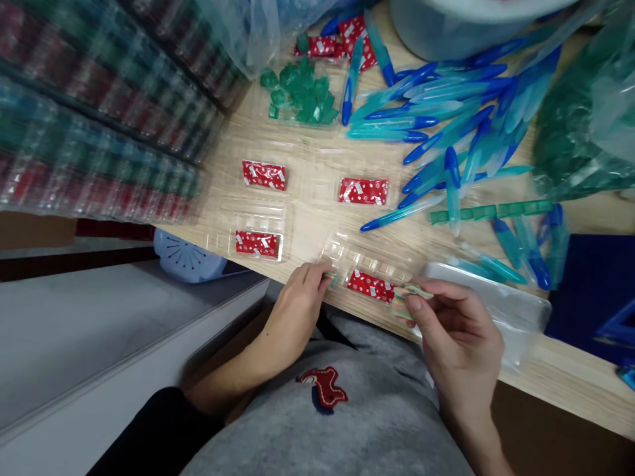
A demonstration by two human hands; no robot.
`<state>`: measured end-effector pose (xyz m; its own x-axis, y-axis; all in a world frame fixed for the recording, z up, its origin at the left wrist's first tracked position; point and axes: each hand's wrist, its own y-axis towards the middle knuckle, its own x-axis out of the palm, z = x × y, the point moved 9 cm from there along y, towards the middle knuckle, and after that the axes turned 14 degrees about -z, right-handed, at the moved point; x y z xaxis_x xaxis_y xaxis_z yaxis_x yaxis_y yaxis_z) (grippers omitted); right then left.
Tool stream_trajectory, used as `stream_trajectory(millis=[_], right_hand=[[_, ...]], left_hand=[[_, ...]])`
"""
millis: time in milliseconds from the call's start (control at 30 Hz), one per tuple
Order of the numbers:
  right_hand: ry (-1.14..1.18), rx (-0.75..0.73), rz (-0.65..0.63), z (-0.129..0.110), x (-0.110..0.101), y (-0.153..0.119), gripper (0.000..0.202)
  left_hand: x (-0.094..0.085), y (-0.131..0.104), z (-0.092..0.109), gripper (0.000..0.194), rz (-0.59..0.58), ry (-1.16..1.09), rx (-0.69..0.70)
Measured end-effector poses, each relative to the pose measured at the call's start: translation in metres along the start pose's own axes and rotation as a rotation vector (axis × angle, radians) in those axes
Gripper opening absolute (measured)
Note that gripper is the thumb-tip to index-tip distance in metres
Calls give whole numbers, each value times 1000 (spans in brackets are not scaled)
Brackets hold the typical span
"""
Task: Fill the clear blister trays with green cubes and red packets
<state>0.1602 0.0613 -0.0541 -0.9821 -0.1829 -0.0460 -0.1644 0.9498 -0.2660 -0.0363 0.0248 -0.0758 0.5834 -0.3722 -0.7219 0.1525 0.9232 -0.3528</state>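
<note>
My left hand (pixel 297 307) is at the table's front edge, its thumb and fingers pinched on a small greenish piece (pixel 331 277) beside a clear plastic tray (pixel 342 250). A red patterned packet (pixel 371 285) lies in that tray. At the packet's right end, my right hand (pixel 454 330) grips some pale green and yellowish striped pieces (pixel 404 303). More red packets lie in clear trays: one at the left front (pixel 256 243), one behind it (pixel 264 175), and one at the middle (pixel 363 191).
Blue and turquoise pen-shaped items (pixel 421 122) are heaped at the right back. Green cubes (pixel 305 92) sit at the back, near a white bucket (pixel 446 33). Stacked filled packages (pixel 99 132) stand at left. A clear lid (pixel 506 311) and dark blue object (pixel 595 291) lie at right.
</note>
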Motion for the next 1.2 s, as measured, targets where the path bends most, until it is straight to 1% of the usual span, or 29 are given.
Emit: stream_trajectory(millis=[100,233,300,367,433,500,567,633,667,767,833,900,967,1067,1200], right_hand=[[27,17,-12,2,4,1,15],[56,17,-42,4,9,2,16],[54,12,-51,5,10,3,18],[52,13,-60,5,13,5,19],[86,34,-89,7,18,7,18],[169,72,-138,10,26,8,15],[267,114,-195,14,33,9,13],[337,144,-239,16,39,9,11],[358,150,-253,16,42,9,11],[382,140,-267,12,44,9,14],[377,97,-244,6,43,8,17],[354,23,-207,-2,40,8,20],[305,-44,-181,-10,36,5,23],[209,-80,-183,-12,35,1,26],[65,-119,-228,-13,37,-4,33]], left_hand=[[1,1,2,16,-8,49,-22],[3,1,2,23,-40,32,-1],[2,0,-1,24,-19,29,-12],[2,1,-3,21,10,37,-30],[4,4,-4,16,8,64,-31],[4,7,-4,14,8,106,-29],[-3,8,-3,11,56,133,-11],[-14,7,3,12,117,93,49],[-20,7,7,13,127,35,91],[-32,7,24,12,76,-262,223],[-38,7,34,9,43,-453,283],[-42,8,42,6,37,-550,331],[-44,8,48,6,30,-565,373],[-44,7,52,14,40,-525,432],[-49,3,53,20,144,-406,480]])
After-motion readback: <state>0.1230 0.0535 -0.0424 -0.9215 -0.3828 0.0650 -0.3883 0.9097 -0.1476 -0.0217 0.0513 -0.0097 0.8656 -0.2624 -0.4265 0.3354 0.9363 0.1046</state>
